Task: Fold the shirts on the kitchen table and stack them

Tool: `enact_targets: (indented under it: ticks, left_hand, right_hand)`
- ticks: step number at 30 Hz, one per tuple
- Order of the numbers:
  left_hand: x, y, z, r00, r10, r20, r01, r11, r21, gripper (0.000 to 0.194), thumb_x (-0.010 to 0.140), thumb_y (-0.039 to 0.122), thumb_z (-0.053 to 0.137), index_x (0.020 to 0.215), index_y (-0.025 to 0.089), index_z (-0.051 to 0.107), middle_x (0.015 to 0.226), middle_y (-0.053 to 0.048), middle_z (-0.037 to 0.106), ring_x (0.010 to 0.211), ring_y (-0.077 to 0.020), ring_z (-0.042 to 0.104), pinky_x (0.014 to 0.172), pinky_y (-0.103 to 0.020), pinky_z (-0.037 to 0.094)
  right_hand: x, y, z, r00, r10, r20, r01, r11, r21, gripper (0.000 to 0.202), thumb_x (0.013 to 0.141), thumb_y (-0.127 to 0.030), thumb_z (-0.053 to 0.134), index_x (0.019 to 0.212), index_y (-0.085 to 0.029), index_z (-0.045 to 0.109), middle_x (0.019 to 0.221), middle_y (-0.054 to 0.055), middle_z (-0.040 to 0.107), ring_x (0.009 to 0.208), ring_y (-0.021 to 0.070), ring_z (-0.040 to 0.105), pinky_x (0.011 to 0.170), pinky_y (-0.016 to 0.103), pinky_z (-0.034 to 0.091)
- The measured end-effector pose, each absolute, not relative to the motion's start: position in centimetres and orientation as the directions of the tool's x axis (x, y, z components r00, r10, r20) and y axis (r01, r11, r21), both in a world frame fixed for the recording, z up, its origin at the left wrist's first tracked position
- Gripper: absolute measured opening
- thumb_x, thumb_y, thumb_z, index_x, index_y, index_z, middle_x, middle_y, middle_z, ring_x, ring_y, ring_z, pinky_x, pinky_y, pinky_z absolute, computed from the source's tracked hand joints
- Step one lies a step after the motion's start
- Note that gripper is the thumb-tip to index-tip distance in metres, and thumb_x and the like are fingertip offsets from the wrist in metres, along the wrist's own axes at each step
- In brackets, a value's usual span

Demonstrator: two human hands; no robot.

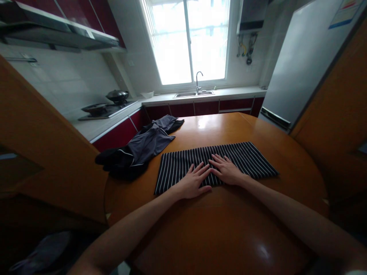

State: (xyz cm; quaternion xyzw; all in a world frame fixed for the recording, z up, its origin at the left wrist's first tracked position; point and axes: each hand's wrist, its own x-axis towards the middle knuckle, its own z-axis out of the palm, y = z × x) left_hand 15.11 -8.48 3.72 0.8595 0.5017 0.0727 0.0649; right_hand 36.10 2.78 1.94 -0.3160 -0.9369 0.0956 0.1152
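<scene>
Left hand (192, 184), right hand (228, 170) spread open on striped cloth (245, 158), gripping nothing; if I push unevenly, might bunch it.

Striped cloth (197, 155) – black, white lines – flat, seemingly folded, on table (223, 229).

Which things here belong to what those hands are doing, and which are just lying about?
In use:
Striped cloth, under the left hand and right hand
Wooden table, beneath the cloth

Apparently just lying about:
Grey-and-black garment, left of the cloth
Cookware on the stove
</scene>
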Motion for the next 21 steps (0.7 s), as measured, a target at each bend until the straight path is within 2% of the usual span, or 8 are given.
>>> enact_targets:
  ticks: [5,10,16,21]
  left_hand:
    - [15.0,-8.6,4.0,0.506,0.86,0.066,0.837,-0.508,0.205,0.079,0.097,0.061,0.049,0.161,0.029,0.017,0.166,-0.009,0.021,0.154,-0.0349,0.01,0.12,-0.066,0.012]
    - [15.2,-8.9,5.1,0.576,0.813,0.081,0.788,-0.579,0.211,0.074,0.098,0.048,0.055,0.16,0.033,0.019,0.164,-0.007,0.029,0.152,-0.0349,0.021,0.118,-0.069,0.015]
    - [13.4,-10.3,5.8,0.595,0.803,0.029,0.787,-0.59,0.18,0.065,0.102,0.032,0.047,0.16,0.033,0.02,0.163,-0.006,0.031,0.152,-0.0307,0.023,0.118,-0.062,0.024]
    - [9.6,-12.8,5.6,0.531,0.848,0.011,0.833,-0.524,0.176,0.061,0.104,0.037,0.044,0.16,0.034,0.02,0.165,-0.003,0.026,0.154,-0.027,0.017,0.123,-0.055,0.019]
  right_hand:
    - [36.4,3.2,1.9,-0.765,0.628,0.145,0.583,0.77,-0.26,0.063,0.102,-0.058,0.027,0.155,-0.025,0.04,0.165,0.008,0.024,0.153,0.0277,0.017,0.122,0.056,0.016]
    - [36.9,4.1,1.5,-0.739,0.66,0.132,0.612,0.741,-0.276,0.065,0.102,-0.058,0.028,0.156,-0.023,0.037,0.166,0.009,0.022,0.153,0.0276,0.017,0.122,0.055,0.017]
    - [40.2,4.9,1.0,-0.722,0.679,0.137,0.633,0.727,-0.265,0.067,0.102,-0.058,0.03,0.156,-0.02,0.037,0.164,0.011,0.026,0.153,0.0256,0.019,0.123,0.051,0.016]
    - [46.2,5.0,0.1,-0.702,0.695,0.158,0.659,0.717,-0.225,0.066,0.101,-0.062,0.029,0.156,-0.026,0.036,0.165,0.007,0.027,0.153,0.0253,0.018,0.123,0.054,0.016]
